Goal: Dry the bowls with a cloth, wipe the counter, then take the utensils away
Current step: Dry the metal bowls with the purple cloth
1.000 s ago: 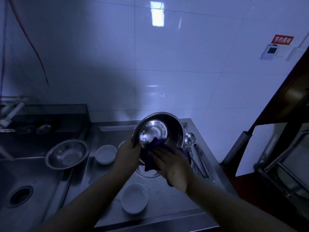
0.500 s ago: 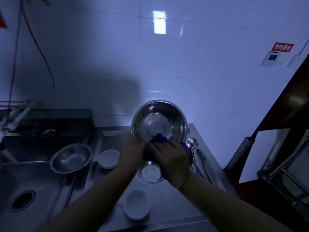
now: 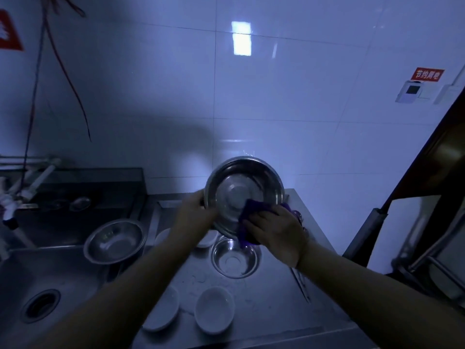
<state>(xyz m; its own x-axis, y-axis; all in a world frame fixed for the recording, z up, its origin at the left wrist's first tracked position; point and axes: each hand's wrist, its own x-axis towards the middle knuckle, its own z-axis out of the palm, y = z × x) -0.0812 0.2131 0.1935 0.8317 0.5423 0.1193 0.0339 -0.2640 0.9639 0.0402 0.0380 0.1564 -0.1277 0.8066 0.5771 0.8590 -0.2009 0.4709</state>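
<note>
Pressing a purple cloth [image 3: 251, 217] against the lower inner wall of a steel bowl [image 3: 242, 192] with the right hand [image 3: 275, 229], fingers closed flat over the fabric. Gripping the bowl's left rim with the left hand [image 3: 195, 215], curled round the edge, bowl held tilted toward the camera, above the counter [image 3: 271, 293]. Judging from this: drying underway, first step only. Waiting below: a smaller steel bowl [image 3: 235, 256] directly under the held one, two white bowls [image 3: 214, 309] near the front edge, another white dish partly hidden behind the left forearm. Resting on the sink's [image 3: 63, 278] edge: a wide steel bowl [image 3: 115, 241]. Lying along the counter's right side: utensils [image 3: 300, 280], dim and hard to identify. Counter wiping and utensil removal apparently not yet started.
</note>
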